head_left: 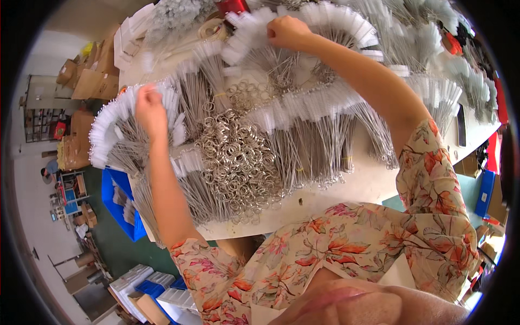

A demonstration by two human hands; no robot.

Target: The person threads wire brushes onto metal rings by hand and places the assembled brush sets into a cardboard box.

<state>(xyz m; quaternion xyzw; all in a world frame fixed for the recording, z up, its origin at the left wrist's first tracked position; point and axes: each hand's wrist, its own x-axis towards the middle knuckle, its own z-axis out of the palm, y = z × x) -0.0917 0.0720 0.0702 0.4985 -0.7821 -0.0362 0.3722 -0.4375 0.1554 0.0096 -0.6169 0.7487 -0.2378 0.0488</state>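
My left hand (151, 110) is over a fanned bundle of thin wire-handled brushes (103, 130) with white bristle heads, at the left of the table. Its fingers are curled and slightly blurred; whatever they pinch does not show. Far out at the table's back, my right hand (288, 32) is closed among the white heads of another brush bundle (250, 33). What lies in those fingers is hidden. Between my arms a large heap of silver metal rings (238, 162) covers the near part of the table. Bunches of wire brushes (303, 135) lie right of the rings.
More brushes (428, 43) are piled at the back right of the white table (319, 197). A tape roll (212, 29) and a red object (232, 6) sit at the back. Left of the table stands a blue bin (122, 203), with cardboard boxes (95, 81) behind.
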